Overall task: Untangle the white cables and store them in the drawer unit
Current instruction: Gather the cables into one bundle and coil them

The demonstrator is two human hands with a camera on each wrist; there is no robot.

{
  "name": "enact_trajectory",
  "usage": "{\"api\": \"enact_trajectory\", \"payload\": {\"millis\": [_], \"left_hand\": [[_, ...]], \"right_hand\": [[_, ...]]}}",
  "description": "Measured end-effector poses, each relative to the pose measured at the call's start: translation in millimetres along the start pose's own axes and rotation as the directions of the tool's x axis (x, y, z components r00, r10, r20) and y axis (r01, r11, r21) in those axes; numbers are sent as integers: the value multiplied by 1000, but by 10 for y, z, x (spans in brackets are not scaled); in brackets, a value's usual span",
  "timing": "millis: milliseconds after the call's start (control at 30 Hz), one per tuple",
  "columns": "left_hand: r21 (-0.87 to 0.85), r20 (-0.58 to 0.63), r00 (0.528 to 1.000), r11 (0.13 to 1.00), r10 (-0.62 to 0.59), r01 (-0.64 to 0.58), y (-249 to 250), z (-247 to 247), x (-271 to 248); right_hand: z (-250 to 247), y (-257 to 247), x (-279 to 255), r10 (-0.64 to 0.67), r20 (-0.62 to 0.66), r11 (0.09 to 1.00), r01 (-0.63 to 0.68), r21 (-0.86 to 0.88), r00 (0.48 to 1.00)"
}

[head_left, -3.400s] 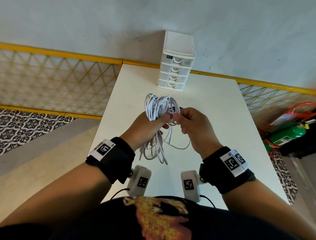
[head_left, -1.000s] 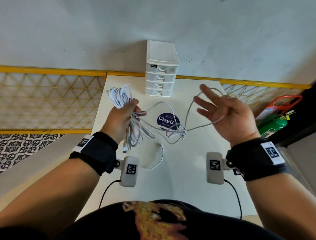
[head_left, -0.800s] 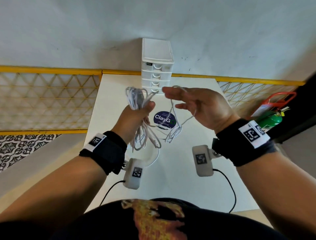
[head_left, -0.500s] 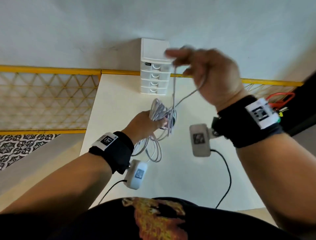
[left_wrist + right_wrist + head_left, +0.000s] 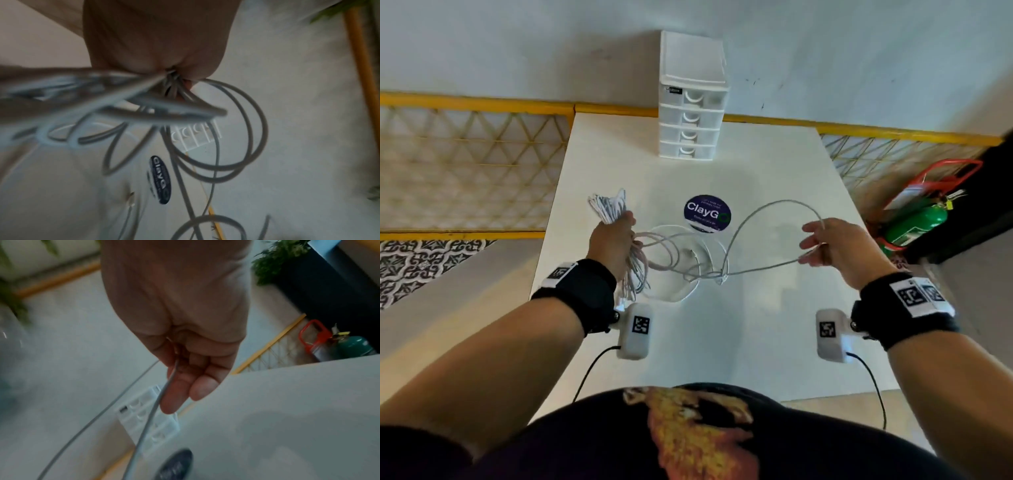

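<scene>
My left hand (image 5: 613, 240) grips a bundle of white cables (image 5: 607, 207) above the left part of the white table (image 5: 722, 342); the left wrist view shows the strands (image 5: 174, 91) coming out of my fist (image 5: 156, 40). Loose loops (image 5: 688, 253) trail from the bundle across the table. One long strand (image 5: 774, 205) arcs up to my right hand (image 5: 828, 246), which holds it. In the right wrist view this cable (image 5: 152, 410) runs out between thumb and fingers (image 5: 185, 378). The white drawer unit (image 5: 691, 99) stands at the table's far edge, all drawers closed.
A round dark blue sticker (image 5: 707, 212) lies on the table between the drawer unit and the loops. A green extinguisher in a red holder (image 5: 917, 222) stands on the floor to the right. Yellow-framed mesh railing (image 5: 465, 164) runs behind the table.
My right hand has dropped from up by the drawer unit and swung right, drawing one strand out into a wide loop. My left hand has moved left with the bundle.
</scene>
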State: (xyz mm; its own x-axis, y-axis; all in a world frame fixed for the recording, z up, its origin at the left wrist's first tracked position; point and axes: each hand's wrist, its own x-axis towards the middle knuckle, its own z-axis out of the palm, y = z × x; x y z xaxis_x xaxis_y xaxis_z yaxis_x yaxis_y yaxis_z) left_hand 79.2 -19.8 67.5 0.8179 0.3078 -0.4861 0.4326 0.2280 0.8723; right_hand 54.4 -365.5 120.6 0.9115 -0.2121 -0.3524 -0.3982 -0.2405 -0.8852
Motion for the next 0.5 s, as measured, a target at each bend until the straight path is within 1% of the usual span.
{"api": "enact_trajectory", "payload": {"millis": [33,100,133,167,200,233,267,300,333,367,400,433,467,500], "left_hand": [[-22,-25,999,999,-38,37,-99,3,25],[-53,-70,994,995,-88,84,-252,-16,92],[-51,-93,991,994,-101,97,-338,-30,120],[-50,-112,989,994,-102,97,-410,-43,152],[-42,-127,987,994,-103,98,-481,-55,157],[-36,-135,986,995,-94,90,-528,-63,166],[-21,-145,986,997,-83,80,-558,-53,151],[7,-156,986,998,-64,66,-592,-38,148],[35,-167,985,998,-44,50,-592,-22,130],[58,-173,985,998,-16,27,-614,-9,122],[79,-169,986,997,8,5,-610,3,101],[105,-168,985,994,32,-14,-618,16,84],[128,-168,985,991,44,-22,-617,18,58],[140,-175,983,990,53,-28,-604,26,43]], "right_hand": [[43,196,10,52,-24,997,-53,-60,998],[121,465,17,94,-57,981,-102,-162,994],[178,563,2,99,-61,957,-112,-267,993],[239,610,-30,83,-59,900,-100,-423,995],[310,667,-79,58,-43,803,-72,-592,997],[379,711,-129,13,-18,679,-22,-734,1000],[462,741,-191,-39,20,558,38,-829,999],[548,759,-269,-111,78,476,122,-871,991],[635,745,-350,-206,162,425,237,-873,965],[719,765,-428,-308,264,388,374,-842,914],[788,773,-500,-404,369,349,514,-784,837],[853,788,-559,-459,471,293,629,-720,753],[923,823,-603,-467,565,221,708,-671,681],[994,853,-625,-438,639,132,748,-651,633]]}}
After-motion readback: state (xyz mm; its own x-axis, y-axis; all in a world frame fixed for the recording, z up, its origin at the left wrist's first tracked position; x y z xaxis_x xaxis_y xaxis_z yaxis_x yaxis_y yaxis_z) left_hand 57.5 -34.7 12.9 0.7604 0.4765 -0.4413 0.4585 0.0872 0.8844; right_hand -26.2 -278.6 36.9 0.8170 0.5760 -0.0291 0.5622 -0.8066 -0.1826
